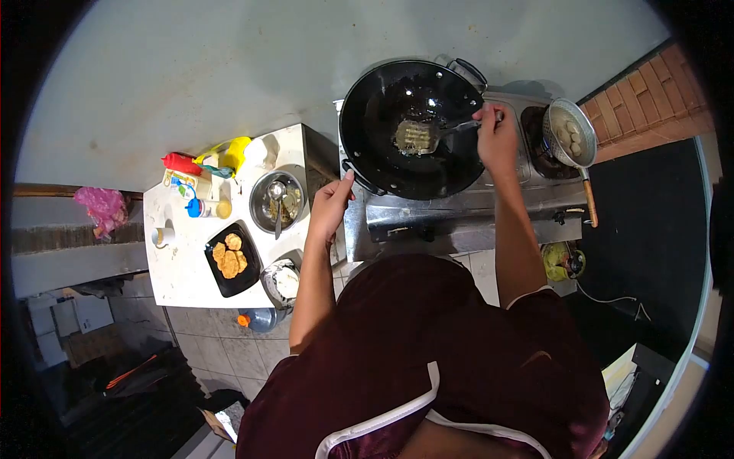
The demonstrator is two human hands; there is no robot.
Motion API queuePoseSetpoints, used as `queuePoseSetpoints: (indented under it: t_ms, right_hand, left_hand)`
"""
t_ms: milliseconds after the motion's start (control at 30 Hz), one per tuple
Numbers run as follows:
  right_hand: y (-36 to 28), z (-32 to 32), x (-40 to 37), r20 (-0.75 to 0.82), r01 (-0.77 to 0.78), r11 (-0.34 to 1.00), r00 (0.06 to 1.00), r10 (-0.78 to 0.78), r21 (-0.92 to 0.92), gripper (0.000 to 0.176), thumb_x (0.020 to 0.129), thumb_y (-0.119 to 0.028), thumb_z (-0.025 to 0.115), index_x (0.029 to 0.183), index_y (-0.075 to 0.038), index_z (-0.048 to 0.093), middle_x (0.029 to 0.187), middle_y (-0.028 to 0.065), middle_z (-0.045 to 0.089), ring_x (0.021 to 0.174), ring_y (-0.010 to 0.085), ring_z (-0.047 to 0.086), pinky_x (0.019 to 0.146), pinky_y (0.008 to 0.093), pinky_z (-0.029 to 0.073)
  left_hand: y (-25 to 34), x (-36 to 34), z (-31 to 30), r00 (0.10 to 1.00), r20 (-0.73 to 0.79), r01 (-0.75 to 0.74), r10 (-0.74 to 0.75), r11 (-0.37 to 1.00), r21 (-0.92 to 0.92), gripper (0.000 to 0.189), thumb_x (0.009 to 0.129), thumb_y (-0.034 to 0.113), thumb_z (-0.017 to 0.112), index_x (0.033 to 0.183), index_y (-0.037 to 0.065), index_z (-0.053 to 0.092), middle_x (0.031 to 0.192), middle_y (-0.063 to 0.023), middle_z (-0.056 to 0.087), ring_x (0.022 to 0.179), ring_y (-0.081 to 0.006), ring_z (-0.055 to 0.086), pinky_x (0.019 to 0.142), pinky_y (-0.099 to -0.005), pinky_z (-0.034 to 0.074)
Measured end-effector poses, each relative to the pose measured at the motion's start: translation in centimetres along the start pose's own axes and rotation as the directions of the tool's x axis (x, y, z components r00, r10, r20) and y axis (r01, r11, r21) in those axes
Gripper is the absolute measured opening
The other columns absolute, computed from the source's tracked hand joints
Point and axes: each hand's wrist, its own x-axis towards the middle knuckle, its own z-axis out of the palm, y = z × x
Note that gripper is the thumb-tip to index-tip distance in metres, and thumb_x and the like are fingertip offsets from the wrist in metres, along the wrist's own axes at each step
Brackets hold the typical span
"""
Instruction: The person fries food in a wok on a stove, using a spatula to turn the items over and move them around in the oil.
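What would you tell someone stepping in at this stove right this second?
Left hand: at the near handle of the wok; how firmly it grips is unclear.
Right hand: closed on the spatula, whose blade is at the patty in the middle of the wok.
Nearby: a small pan of round balls sits on the right burner, and a metal bowl with a spoon is on the white table.
Done: several browned pieces lie on the black plate.
Left: the patty in the wok is not yet on that plate.
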Motion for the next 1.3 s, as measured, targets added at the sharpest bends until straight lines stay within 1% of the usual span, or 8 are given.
queuePoseSetpoints:
  t_ms: [67, 133, 233, 500, 567, 667, 767, 1300]
  right_hand:
    - [-0.7, -0.2, -0.2, 0.031, 0.035, 0.999, 0.999, -0.035, -0.001, 0.023, 0.095, -0.023, 0.048, 0.096, 0.0, 0.053, 0.076, 0.0042, 0.062, 0.061, 0.0088, 0.05, 0.059, 0.0239, 0.041]
    - [-2.3, -0.9, 0.2, -0.031, -0.065, 0.99, 0.998, 0.061, -0.124, 0.026, 0.094, -0.026, 0.049, 0.094, -0.001, 0.053, 0.079, 0.0085, 0.066, 0.07, 0.019, 0.062, 0.067, 0.0303, 0.045]
    - [-0.8, 0.1, 0.1, -0.004, 0.048, 0.999, 0.999, -0.048, -0.026, 0.025, 0.094, -0.025, 0.049, 0.096, 0.0, 0.053, 0.078, 0.0048, 0.063, 0.066, 0.0102, 0.053, 0.062, 0.0247, 0.042]
    - [-0.3, -0.3, 0.4, -0.025, -0.012, 1.0, 1.0, 0.012, -0.01, 0.025, 0.094, -0.025, 0.049, 0.097, 0.0, 0.053, 0.077, 0.0044, 0.062, 0.057, 0.0074, 0.05, 0.056, 0.0241, 0.041]
    - [-0.5, -0.1, 0.3, 0.059, -0.034, 0.999, 0.998, 0.035, -0.032, 0.025, 0.093, -0.026, 0.049, 0.095, -0.001, 0.054, 0.08, 0.008, 0.066, 0.071, 0.0197, 0.061, 0.068, 0.0317, 0.046]
    - [-1.5, -1.0, 0.8, -0.034, -0.045, 0.994, 0.999, 0.042, -0.104, 0.025, 0.093, -0.026, 0.049, 0.095, -0.001, 0.054, 0.079, 0.0083, 0.066, 0.072, 0.0199, 0.062, 0.069, 0.0317, 0.046]
    - [-0.1, -0.1, 0.6, 0.032, 0.006, 1.0, 0.999, -0.005, -0.013, 0.024, 0.093, -0.025, 0.049, 0.096, -0.001, 0.054, 0.079, 0.0085, 0.066, 0.073, 0.0199, 0.062, 0.07, 0.0315, 0.046]
    - [-0.8, -0.2, 0.9, 0.005, 0.018, 0.997, 1.0, -0.018, -0.077, 0.028, 0.093, -0.028, 0.048, 0.095, -0.001, 0.055, 0.076, 0.0088, 0.066, 0.071, 0.0221, 0.063, 0.069, 0.0324, 0.046]
  left_hand:
    - [-0.1, 0.2, 0.1, 1.0, -0.004, -0.006, 0.006, 1.0, -0.018, 0.048, 0.086, 0.046, 0.058, 0.06, 0.006, 0.055, 0.053, 0.0055, 0.038, 0.05, -0.0054, 0.032, 0.049, -0.0223, 0.023]
    - [0.1, 0.0, 0.1, 1.0, -0.003, -0.011, 0.011, 1.0, -0.013, 0.048, 0.086, 0.047, 0.058, 0.06, 0.006, 0.055, 0.053, 0.0055, 0.038, 0.05, -0.0054, 0.032, 0.049, -0.0224, 0.023]
    - [0.1, -0.2, 0.2, 1.0, 0.004, 0.01, -0.01, 1.0, -0.005, 0.048, 0.086, 0.047, 0.058, 0.06, 0.007, 0.055, 0.053, 0.0056, 0.038, 0.05, -0.0054, 0.032, 0.049, -0.0224, 0.023]
    - [0.5, -0.5, 0.3, 0.999, 0.003, 0.037, -0.037, 0.999, 0.018, 0.048, 0.086, 0.047, 0.058, 0.06, 0.007, 0.055, 0.053, 0.0054, 0.038, 0.05, -0.0055, 0.032, 0.049, -0.0225, 0.023]
    - [0.4, -0.3, 0.3, 1.0, 0.015, 0.013, -0.013, 1.0, 0.008, 0.049, 0.086, 0.048, 0.057, 0.061, 0.006, 0.055, 0.053, 0.005, 0.038, 0.051, -0.0057, 0.032, 0.049, -0.0226, 0.024]
    - [0.4, -0.3, 0.3, 1.0, 0.005, 0.01, -0.01, 1.0, 0.01, 0.049, 0.087, 0.048, 0.057, 0.061, 0.006, 0.055, 0.054, 0.0047, 0.038, 0.051, -0.0059, 0.032, 0.05, -0.0226, 0.024]
    - [-0.3, 0.0, 0.3, 1.0, -0.005, -0.002, 0.002, 1.0, 0.005, 0.05, 0.087, 0.048, 0.057, 0.061, 0.005, 0.055, 0.054, 0.0049, 0.038, 0.051, -0.0059, 0.032, 0.05, -0.0227, 0.024]
    - [0.0, 0.0, 0.5, 1.0, 0.011, 0.014, -0.014, 1.0, -0.014, 0.048, 0.087, 0.047, 0.057, 0.06, 0.006, 0.055, 0.053, 0.005, 0.038, 0.051, -0.0058, 0.033, 0.05, -0.0227, 0.024]
